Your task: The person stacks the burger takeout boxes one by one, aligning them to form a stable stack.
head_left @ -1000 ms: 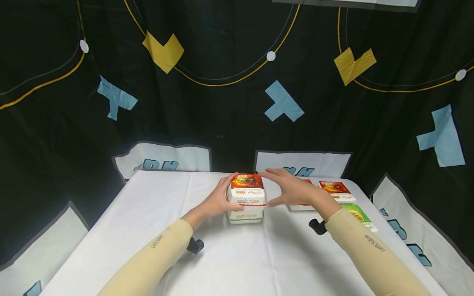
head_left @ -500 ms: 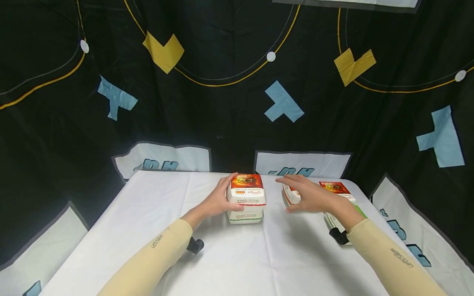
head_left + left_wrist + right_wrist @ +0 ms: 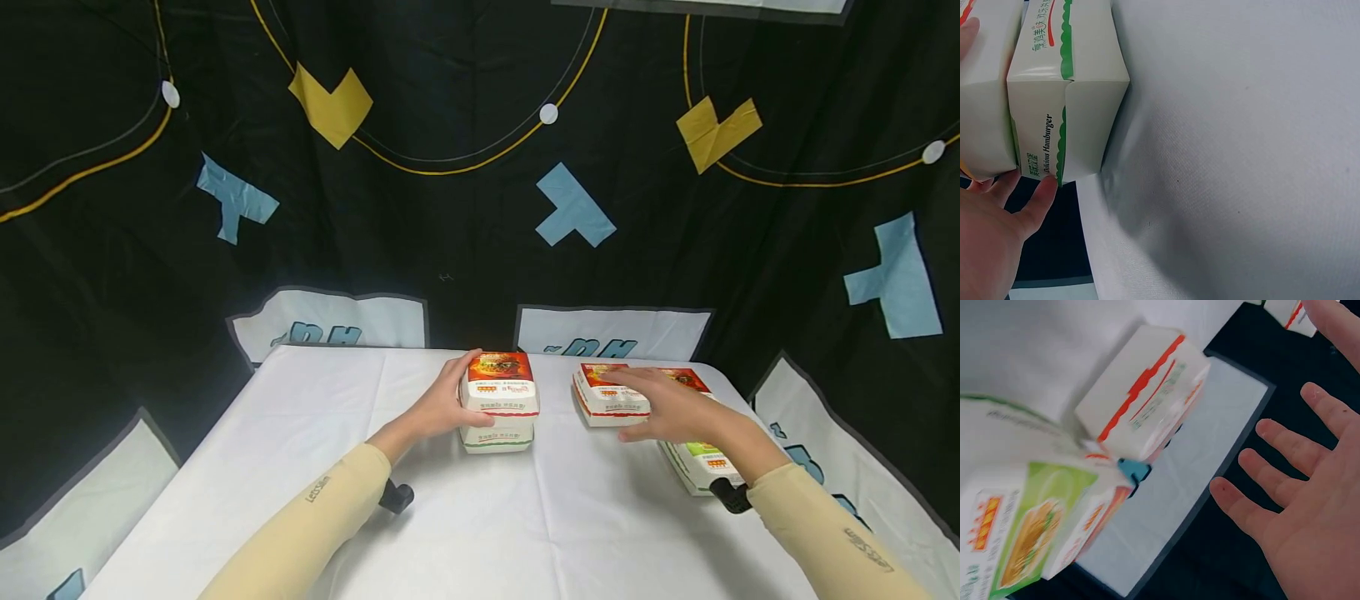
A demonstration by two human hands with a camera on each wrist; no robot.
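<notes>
Two burger boxes stand stacked mid-table, a red-topped box [image 3: 501,392] on a box with a green stripe [image 3: 497,440]. My left hand [image 3: 442,406] holds the stack from its left, thumb on the near face and fingers toward the far side. In the left wrist view, fingertips touch the printed side of the green-striped box [image 3: 1041,131]. My right hand [image 3: 671,408] hovers with spread fingers beside another red-topped burger box [image 3: 611,406] and holds nothing. Behind its wrist, a green-topped burger box [image 3: 693,468] is partly hidden.
A further red-topped box [image 3: 688,377] stands at the far right, partly covered by the right hand. A white cloth covers the table [image 3: 480,533]. Behind the far edge hangs a black curtain [image 3: 465,250] with blue and gold tape pieces.
My right hand has moved away from the stack to the right, over the boxes there, fingers still spread. My left hand and the stack stay in place.
</notes>
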